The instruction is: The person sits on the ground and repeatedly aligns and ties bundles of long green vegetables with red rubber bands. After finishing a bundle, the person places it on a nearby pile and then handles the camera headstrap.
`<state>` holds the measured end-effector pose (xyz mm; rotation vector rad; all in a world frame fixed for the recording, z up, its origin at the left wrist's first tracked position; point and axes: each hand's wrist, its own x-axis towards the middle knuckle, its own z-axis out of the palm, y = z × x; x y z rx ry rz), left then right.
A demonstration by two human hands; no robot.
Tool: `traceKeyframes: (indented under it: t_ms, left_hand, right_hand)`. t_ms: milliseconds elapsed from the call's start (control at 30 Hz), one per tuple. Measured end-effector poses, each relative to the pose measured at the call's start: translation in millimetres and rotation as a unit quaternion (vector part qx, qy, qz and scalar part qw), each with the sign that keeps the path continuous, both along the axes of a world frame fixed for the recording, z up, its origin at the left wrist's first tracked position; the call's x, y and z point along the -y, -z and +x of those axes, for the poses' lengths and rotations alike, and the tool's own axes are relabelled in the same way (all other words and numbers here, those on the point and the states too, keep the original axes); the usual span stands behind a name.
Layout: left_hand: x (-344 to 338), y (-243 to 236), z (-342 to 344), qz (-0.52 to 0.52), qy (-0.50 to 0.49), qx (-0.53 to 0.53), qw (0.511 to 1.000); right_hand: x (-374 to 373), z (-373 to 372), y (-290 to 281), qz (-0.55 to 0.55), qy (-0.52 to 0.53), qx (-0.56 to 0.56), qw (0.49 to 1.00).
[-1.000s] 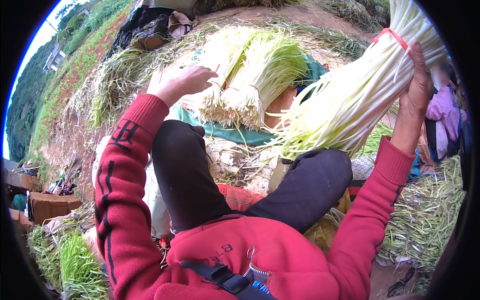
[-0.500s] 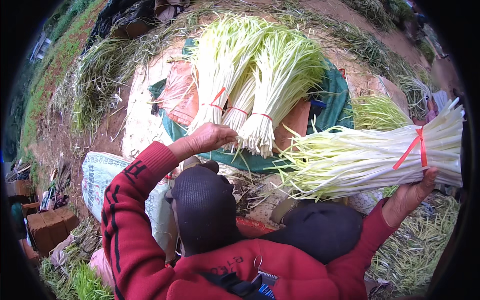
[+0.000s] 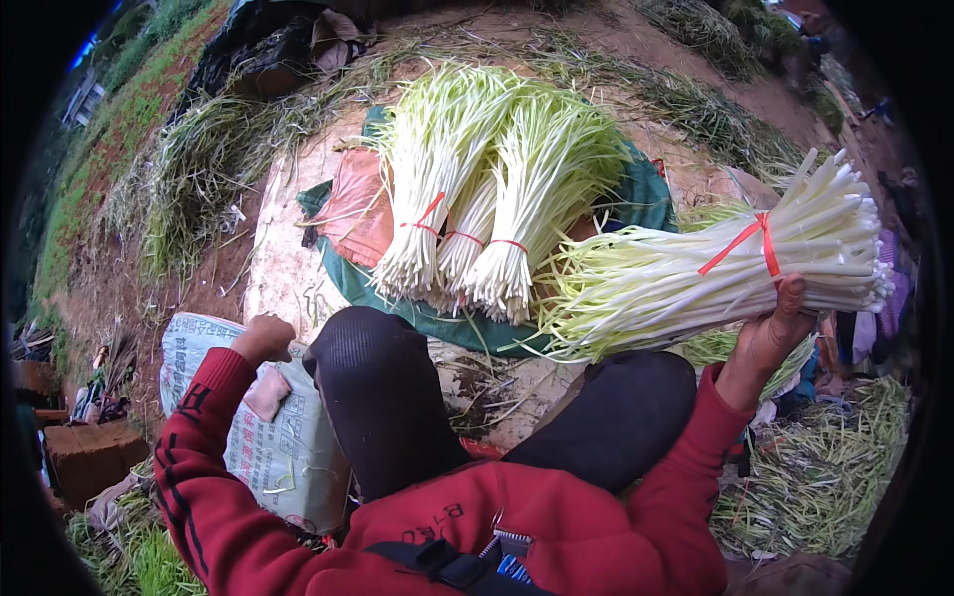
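Note:
My right hand [image 3: 767, 343] is closed round the underside of a bundle of blanched chives [image 3: 666, 278], held up at the right. Its white root ends point right and its yellow-green tips point left. A red tie [image 3: 765, 248] circles it near the root end. My left hand [image 3: 263, 341] is a closed fist over the pale printed sack [image 3: 288, 462] beside my left knee; what it holds, if anything, is hidden. Three more red-tied bundles lie ahead, root ends toward me: a left one [image 3: 437, 159], a narrower middle one [image 3: 470, 221] and a right one [image 3: 547, 169].
The laid bundles rest on a green sheet [image 3: 383, 303] and an orange sack [image 3: 355, 204]. A pinkish scrap [image 3: 267, 394] lies on the pale sack. Loose leaves are heaped at the far left [image 3: 184, 179] and near right [image 3: 825, 477]. My bent knees [image 3: 383, 387] stand between.
My left hand has moved from the laid bundles back left and down, over the pale sack. My right hand has shifted the held bundle left and slightly up, its root end tilted higher.

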<state>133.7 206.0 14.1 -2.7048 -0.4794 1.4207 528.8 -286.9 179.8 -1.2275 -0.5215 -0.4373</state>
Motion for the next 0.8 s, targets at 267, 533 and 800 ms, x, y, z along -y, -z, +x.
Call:
traceKeyframes:
  t_ms: [267,533,800]
  left_hand:
    - [54,-31,225,-0.133,0.1,0.437,0.884]
    - [58,12,324,-0.025,0.131,0.359,0.924]
    - [4,93,307,-0.239,-0.038,0.541,0.805]
  right_hand:
    - [-33,70,-25,-0.065,-0.104,-0.089,0.988]
    - [-119,167,-138,-0.193,0.151,0.351,0.904]
    - [-221,120,-38,-0.325,0.046,0.529,0.782]
